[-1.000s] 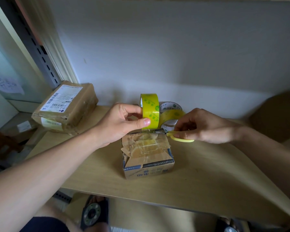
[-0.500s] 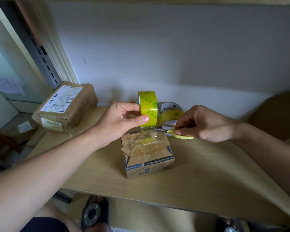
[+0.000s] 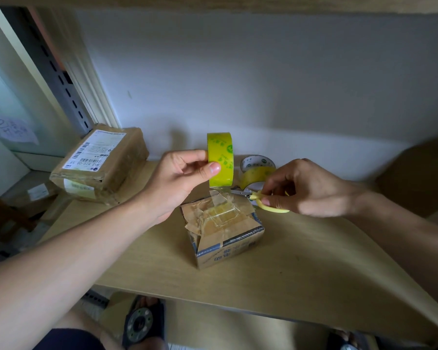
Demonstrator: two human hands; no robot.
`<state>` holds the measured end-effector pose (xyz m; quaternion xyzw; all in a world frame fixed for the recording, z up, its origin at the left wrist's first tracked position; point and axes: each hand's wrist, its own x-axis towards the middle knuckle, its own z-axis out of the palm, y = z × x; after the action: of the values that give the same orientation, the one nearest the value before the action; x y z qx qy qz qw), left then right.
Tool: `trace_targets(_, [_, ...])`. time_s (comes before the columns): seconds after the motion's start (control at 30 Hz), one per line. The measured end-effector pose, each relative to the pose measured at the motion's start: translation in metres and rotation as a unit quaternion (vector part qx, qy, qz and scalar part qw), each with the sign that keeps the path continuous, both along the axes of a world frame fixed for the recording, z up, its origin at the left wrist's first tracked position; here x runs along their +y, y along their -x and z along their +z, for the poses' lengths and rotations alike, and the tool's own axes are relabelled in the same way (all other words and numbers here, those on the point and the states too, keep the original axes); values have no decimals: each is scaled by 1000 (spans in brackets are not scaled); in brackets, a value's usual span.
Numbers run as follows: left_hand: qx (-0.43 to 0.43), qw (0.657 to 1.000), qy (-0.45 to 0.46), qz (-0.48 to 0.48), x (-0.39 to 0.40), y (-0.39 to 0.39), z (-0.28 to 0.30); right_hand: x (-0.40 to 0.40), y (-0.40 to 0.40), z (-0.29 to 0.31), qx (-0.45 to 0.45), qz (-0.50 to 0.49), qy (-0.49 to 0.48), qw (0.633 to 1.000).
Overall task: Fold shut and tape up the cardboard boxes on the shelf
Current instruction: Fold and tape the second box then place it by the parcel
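Left hand (image 3: 180, 178) pinches the yellow-green roll of packing tape (image 3: 220, 160), thumb on the outer face, fingers behind, roll upright on edge just above the far edge of the small brown cardboard box (image 3: 223, 223). Right hand (image 3: 306, 188) grips the yellow-handled scissors (image 3: 261, 199), blades pointing left toward the tape.

Small box sits mid-shelf on the light wooden shelf board (image 3: 288, 269), flaps folded down, top covered in wrinkled clear tape. A strip appears to run from the roll's underside down onto the box top; the span between roll and box is short and near vertical.

Key relation: that span lies directly between the hands, just left of the blade tips. Scissors' long axis runs roughly left-right, across the strip, so the right hand looks lined up to cut. Cannot tell whether the blades are apart or already on the tape; too small.

Judgement: step is severing the strip; the left hand needs to keep it taut or the film will fold on itself.

Also there: a second tape roll (image 3: 257, 170) lying behind the scissors near the wall, and a larger taped brown parcel with a white shipping label (image 3: 99, 162) at the shelf's far left, well apart.
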<state>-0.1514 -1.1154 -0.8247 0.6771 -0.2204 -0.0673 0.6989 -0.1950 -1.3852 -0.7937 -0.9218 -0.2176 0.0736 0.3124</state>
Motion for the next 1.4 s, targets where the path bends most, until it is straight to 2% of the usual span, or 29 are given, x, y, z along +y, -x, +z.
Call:
trace_targets(0.2, [-5,1000,2,-5,-1,1,4,-4,-3,2,12,-3,16,1000])
trace_targets(0.4, [-32,999,6,-6,-1,2,6,-8,-3,8,39,6,-24,999])
trace_targets(0.53, [-40,997,42,46,-1,-1,12,-7,-1,5,31,-4,12,999])
trace_targets(0.63, [-12,995,63,81,11,-14,12,-7,1,0,17,-14,11,1000])
trace_targets(0.8, [10,995,13,99,23,-21,6,-12,3,-3,5,-29,2,1000])
trace_targets(0.93, [-22,988,-78,134,25,-27,-6,-20,8,-2,-5,-40,-44,998])
trace_targets(1.03, [-100,962,-222,125,35,-33,-18,-25,12,-3,-31,-92,-102,990])
trace_targets(1.1, [-141,936,-296,125,35,-36,-23,-30,14,-6,-60,-147,-106,982])
trace_targets(1.23, [-205,894,-381,120,26,-40,-27,-43,17,-13,-89,-267,-41,959])
trace_targets(1.4, [-289,807,-509,72,21,-44,-30,-53,13,-20,-91,-358,62,927])
